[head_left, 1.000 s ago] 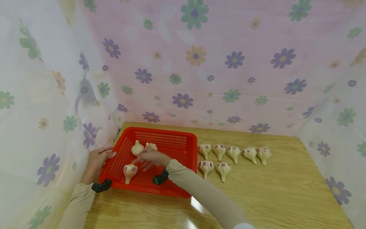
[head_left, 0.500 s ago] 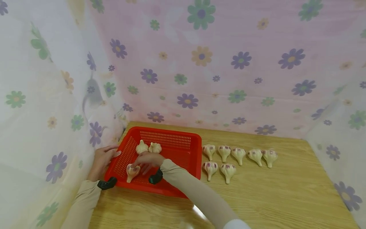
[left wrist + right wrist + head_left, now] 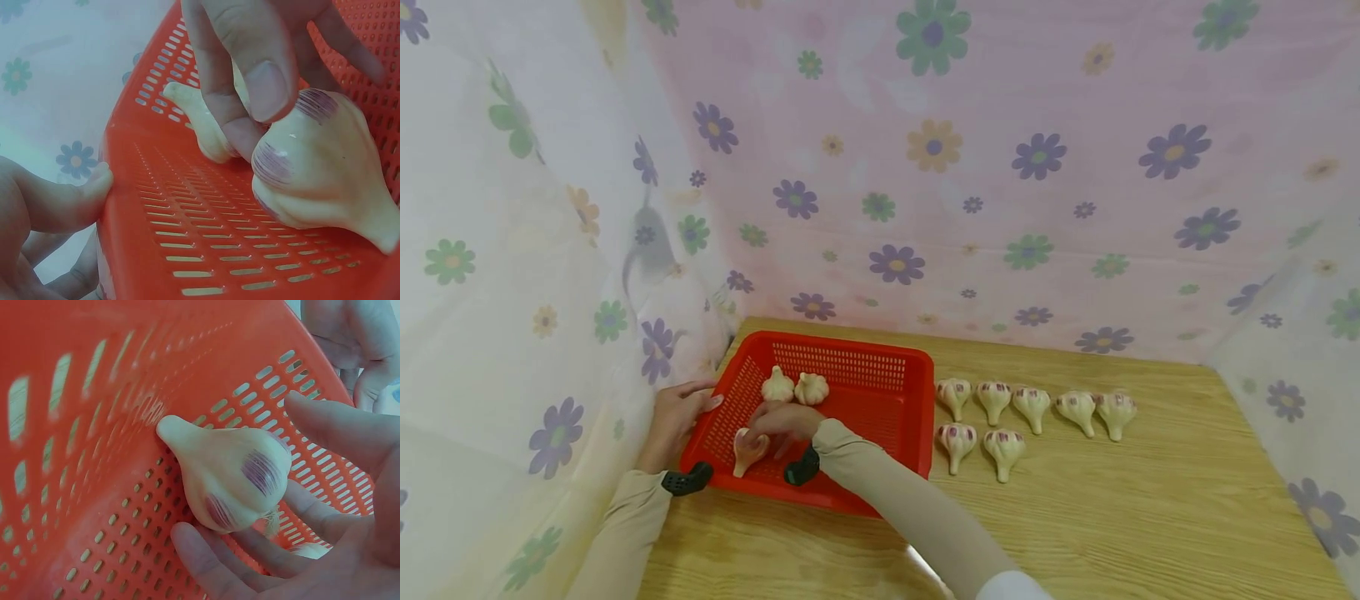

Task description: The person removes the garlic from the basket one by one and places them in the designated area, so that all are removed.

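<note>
A white garlic bulb (image 3: 231, 478) with purple streaks lies in the near left part of the red plastic basket (image 3: 917, 417). My right hand (image 3: 786, 421) reaches around it; fingertips lie at its side and underneath, while the thumb (image 3: 325, 422) stands apart from it in the right wrist view. On the basket's left rim, my left hand (image 3: 673, 417) holds the edge, its thumb (image 3: 94, 187) against the rim and the other fingers outside, partly hidden. Two more bulbs, a left one (image 3: 777, 385) and a right one (image 3: 811, 388), sit further back in the basket.
Several garlic bulbs stand on the wooden table (image 3: 1120, 517) right of the basket, in a back row (image 3: 994, 400) and a shorter front row (image 3: 1003, 450). Flowered cloth (image 3: 962, 275) hangs behind the table and along both sides.
My right hand has moved slightly left and nearer, down to the near left bulb, uncovering the bulb at the back. My left hand stays on the rim. The head view has shifted slightly.
</note>
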The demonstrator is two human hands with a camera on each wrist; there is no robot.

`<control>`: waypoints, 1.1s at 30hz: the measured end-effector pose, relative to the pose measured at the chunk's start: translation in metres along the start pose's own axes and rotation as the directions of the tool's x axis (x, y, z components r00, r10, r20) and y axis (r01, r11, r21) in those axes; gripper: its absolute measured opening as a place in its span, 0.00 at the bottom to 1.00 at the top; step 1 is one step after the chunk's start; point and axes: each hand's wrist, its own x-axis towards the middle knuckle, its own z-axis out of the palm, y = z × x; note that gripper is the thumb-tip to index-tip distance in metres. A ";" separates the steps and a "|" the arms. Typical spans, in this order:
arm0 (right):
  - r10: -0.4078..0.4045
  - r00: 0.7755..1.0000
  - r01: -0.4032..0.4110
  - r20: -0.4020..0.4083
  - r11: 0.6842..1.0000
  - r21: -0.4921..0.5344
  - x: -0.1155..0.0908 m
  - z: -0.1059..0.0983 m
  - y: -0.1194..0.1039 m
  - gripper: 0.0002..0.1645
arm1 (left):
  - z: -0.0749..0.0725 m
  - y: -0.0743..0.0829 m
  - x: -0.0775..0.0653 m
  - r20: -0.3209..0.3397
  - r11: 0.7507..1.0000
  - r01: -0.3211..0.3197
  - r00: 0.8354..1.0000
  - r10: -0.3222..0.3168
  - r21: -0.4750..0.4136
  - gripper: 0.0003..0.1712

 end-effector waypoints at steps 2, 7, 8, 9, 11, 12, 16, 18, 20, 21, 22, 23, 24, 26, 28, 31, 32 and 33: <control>0.017 1.000 -0.017 -0.022 1.000 -0.001 0.001 0.000 0.000 0.10 | 0.000 0.000 0.000 0.000 1.000 0.002 1.000 -0.002 0.006 0.27; 0.011 0.998 -0.008 -0.058 0.999 0.042 -0.001 0.003 -0.001 0.13 | -0.002 0.002 -0.001 0.000 1.000 -0.002 1.000 0.002 0.004 0.26; 0.004 0.998 -0.001 -0.063 0.999 0.050 -0.001 0.003 -0.001 0.12 | -0.003 0.002 -0.002 0.000 1.000 0.000 1.000 0.000 0.002 0.26; -0.006 0.998 0.010 -0.062 0.998 0.059 -0.001 0.004 -0.001 0.12 | -0.003 0.003 -0.002 -0.002 1.000 0.002 1.000 -0.002 0.003 0.26; -0.024 0.998 0.028 -0.066 0.998 0.059 0.000 0.005 0.000 0.12 | -0.003 0.003 -0.001 -0.005 1.000 0.007 1.000 -0.007 0.001 0.26; -0.029 0.997 0.033 -0.069 0.998 0.057 0.001 0.005 0.000 0.13 | -0.003 0.003 -0.001 -0.010 1.000 0.010 1.000 -0.010 0.002 0.26; -0.043 0.997 0.047 -0.069 0.997 0.054 0.005 0.007 0.001 0.16 | 0.000 0.004 0.001 -0.017 1.000 0.027 1.000 -0.027 -0.004 0.27; -0.047 0.997 0.051 -0.062 0.997 0.059 0.007 0.007 0.002 0.16 | 0.002 0.004 0.001 -0.019 0.999 0.037 0.999 -0.037 -0.006 0.27; -0.053 0.997 0.056 -0.055 0.997 0.061 0.007 0.008 0.003 0.16 | 0.003 0.004 0.001 -0.015 0.999 0.045 0.999 -0.045 -0.005 0.27; -0.052 0.997 0.055 -0.052 0.997 0.056 0.007 0.009 0.003 0.16 | 0.004 0.004 0.001 -0.014 0.999 0.050 0.999 -0.050 -0.005 0.27; -0.053 0.997 0.055 -0.050 0.997 0.056 0.007 0.010 0.003 0.16 | 0.004 0.004 0.001 -0.014 0.999 0.053 0.998 -0.053 -0.007 0.27; -0.053 0.997 0.056 -0.051 0.997 0.050 0.007 0.010 0.003 0.16 | 0.004 0.004 0.001 -0.012 0.998 0.056 0.998 -0.056 -0.008 0.27; -0.051 0.997 0.053 -0.053 0.997 0.048 0.007 0.011 0.003 0.16 | 0.004 0.004 0.001 -0.010 0.998 0.061 0.998 -0.061 -0.010 0.28; -0.046 0.998 0.049 -0.053 0.998 0.044 0.007 0.012 0.003 0.16 | 0.004 0.004 0.001 -0.009 0.997 0.073 0.997 -0.073 -0.017 0.28; -0.037 0.998 0.039 -0.055 0.998 0.039 0.007 0.012 0.003 0.17 | 0.004 0.004 0.002 -0.011 0.996 0.084 0.996 -0.084 -0.020 0.28; -0.034 0.997 0.035 -0.071 0.999 0.008 0.007 0.012 0.003 0.20 | 0.005 0.004 0.002 -0.018 0.995 0.094 0.995 -0.095 -0.012 0.28; -0.034 0.996 0.033 -0.083 0.999 -0.011 0.008 0.012 0.003 0.21 | 0.005 0.004 0.003 -0.021 0.996 0.094 0.995 -0.094 -0.007 0.28; -0.038 0.995 0.035 -0.096 0.999 -0.036 0.008 0.011 0.003 0.22 | 0.005 0.004 0.003 -0.023 0.996 0.092 0.995 -0.092 -0.005 0.28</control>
